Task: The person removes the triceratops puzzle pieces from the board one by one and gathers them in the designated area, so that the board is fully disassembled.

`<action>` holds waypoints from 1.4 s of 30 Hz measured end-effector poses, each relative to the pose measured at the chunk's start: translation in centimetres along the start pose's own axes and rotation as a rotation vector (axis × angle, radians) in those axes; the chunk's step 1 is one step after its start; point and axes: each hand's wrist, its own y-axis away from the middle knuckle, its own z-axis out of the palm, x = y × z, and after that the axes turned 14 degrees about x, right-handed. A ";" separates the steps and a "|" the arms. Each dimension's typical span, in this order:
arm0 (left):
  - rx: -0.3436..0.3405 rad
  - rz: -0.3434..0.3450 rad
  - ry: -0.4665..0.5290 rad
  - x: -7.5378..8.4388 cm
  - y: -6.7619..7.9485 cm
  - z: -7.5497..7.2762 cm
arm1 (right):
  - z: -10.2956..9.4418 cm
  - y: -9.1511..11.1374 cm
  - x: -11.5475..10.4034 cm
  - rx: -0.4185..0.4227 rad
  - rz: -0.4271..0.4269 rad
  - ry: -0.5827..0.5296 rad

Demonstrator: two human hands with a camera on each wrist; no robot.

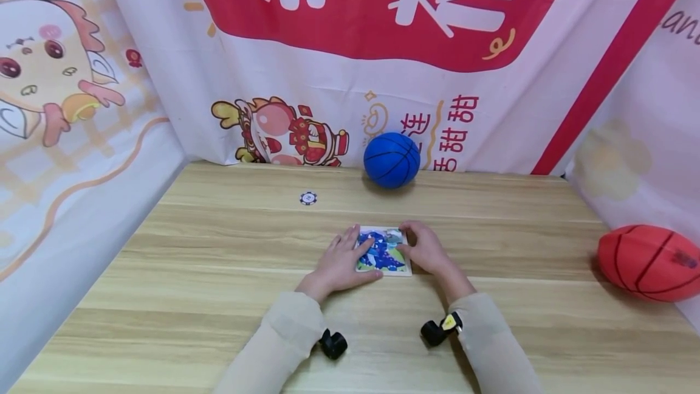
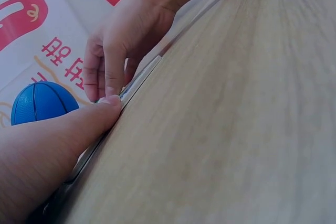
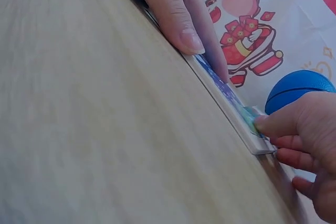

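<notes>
Head view high, facing forward-down — wrist views low, close, sharing blue ball.

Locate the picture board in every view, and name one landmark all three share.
Head: the picture board lies slightly right of centre, below the middle.
Left wrist: only a thin edge-on strip, left of centre.
Right wrist: a slanting strip, right of centre.
Shared landmark: the blue ball, far left in left wrist, far right in right wrist.

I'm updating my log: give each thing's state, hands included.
Picture board: lying flat, picture up
Left hand: outstretched on picture board
Right hand: gripping picture board's right edge
Blue ball: untouched
Red ball: untouched
Chip: flat, untouched
Wrist cameras: strapped on
Backdrop: hanging
</notes>
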 end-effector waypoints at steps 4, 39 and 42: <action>0.006 -0.001 0.004 -0.1 0.0 0.1 | 0.3 0.0 0.1 0.065 0.055 -0.101; 0.021 0.000 0.009 0.0 0.2 0.0 | -5.5 -0.8 3.8 0.076 0.004 -0.225; 0.016 -0.004 0.009 0.0 0.2 0.0 | -7.0 -0.7 5.1 0.094 -0.003 -0.215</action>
